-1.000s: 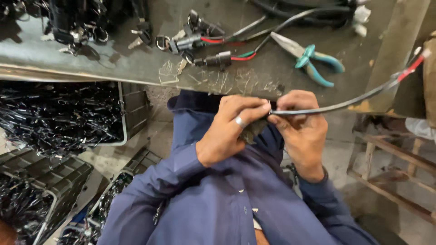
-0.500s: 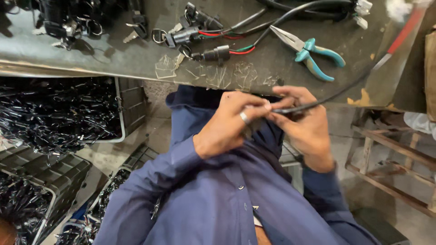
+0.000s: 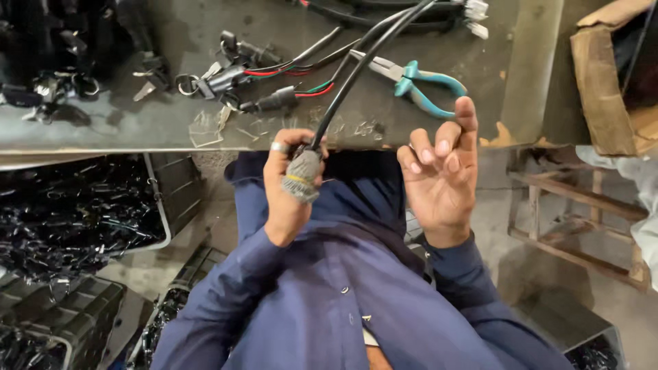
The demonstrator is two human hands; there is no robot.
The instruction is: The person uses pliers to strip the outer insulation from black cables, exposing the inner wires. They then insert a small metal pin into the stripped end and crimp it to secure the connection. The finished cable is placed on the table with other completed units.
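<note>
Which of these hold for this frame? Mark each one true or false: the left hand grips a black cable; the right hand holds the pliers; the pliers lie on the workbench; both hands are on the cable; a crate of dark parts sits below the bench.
1. The left hand grips a black cable. True.
2. The right hand holds the pliers. False: it is open and empty, palm showing.
3. The pliers, with teal handles, lie on the workbench. True.
4. Both hands are on the cable. False: only the left hand holds it.
5. A crate of dark parts sits below the bench, on the left. True.
</note>
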